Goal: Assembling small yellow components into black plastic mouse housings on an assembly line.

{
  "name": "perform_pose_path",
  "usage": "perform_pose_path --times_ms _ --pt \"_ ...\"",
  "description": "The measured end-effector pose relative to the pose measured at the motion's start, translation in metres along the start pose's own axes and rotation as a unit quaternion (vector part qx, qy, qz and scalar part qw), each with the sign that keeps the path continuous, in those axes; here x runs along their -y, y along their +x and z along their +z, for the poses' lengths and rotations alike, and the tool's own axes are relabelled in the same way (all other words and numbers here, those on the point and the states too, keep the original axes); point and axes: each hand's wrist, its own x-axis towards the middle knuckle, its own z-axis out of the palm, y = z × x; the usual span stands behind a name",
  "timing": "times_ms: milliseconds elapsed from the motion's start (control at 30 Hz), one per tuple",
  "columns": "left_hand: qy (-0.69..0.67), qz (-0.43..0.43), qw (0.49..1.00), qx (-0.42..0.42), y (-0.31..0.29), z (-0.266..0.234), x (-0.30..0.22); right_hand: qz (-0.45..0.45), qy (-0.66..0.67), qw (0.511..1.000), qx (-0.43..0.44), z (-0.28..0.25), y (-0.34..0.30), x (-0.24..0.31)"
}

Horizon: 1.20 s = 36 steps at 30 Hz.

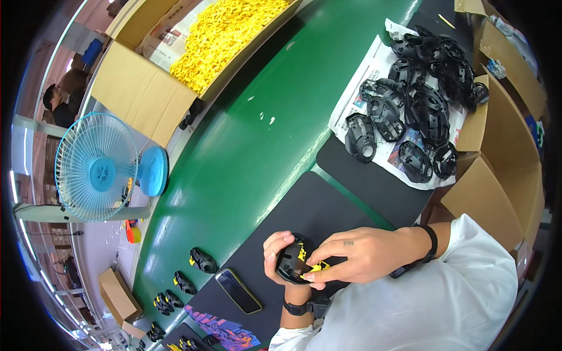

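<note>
My left hand (274, 257) is closed around a black mouse shell (290, 263), holding it tilted over the dark mat. Yellow plastic pieces (302, 253) show inside the shell. From the right, my right hand (357, 254) reaches over it with thumb and fingers pinched on a yellow plastic piece (319, 267) at the shell's edge. The fingers partly hide where that piece meets the shell. A phone (238, 291) lies on the mat to the left of my hands.
Many black shells (430, 111) are heaped on newspaper (351, 96) at the right, beside open cardboard boxes (509, 134). A far box (137, 88) holds a pile of yellow pieces (228, 38). Shells with yellow parts (203, 260) stand at lower left. A blue fan (102, 172) is at the left.
</note>
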Motion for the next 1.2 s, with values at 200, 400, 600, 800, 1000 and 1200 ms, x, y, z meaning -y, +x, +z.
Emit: perform_pose_path --times_ms 200,400,600,800,1000,1200 --pt "0.063 0.05 0.996 0.047 0.008 -0.004 -0.006 0.021 0.075 0.997 0.02 -0.014 -0.002 -0.003" --pt "0.081 0.037 0.993 0.08 0.01 -0.007 0.005 0.054 0.123 0.991 0.026 -0.017 -0.01 -0.009" --pt "-0.045 -0.265 0.958 0.105 0.03 -0.009 0.042 0.174 -0.093 0.98 0.021 -0.048 -0.005 -0.031" --pt "-0.228 -0.463 0.854 -0.073 0.033 -0.083 0.158 0.347 -0.521 0.777 -0.072 -0.113 -0.046 -0.102" --pt "0.242 -0.28 0.918 -0.14 0.061 -0.092 0.129 0.363 -0.49 0.781 -0.137 -0.128 -0.058 -0.105" --pt "0.106 -0.242 0.958 -0.111 0.018 -0.079 0.065 0.354 -0.499 0.785 -0.097 -0.114 -0.046 -0.102"
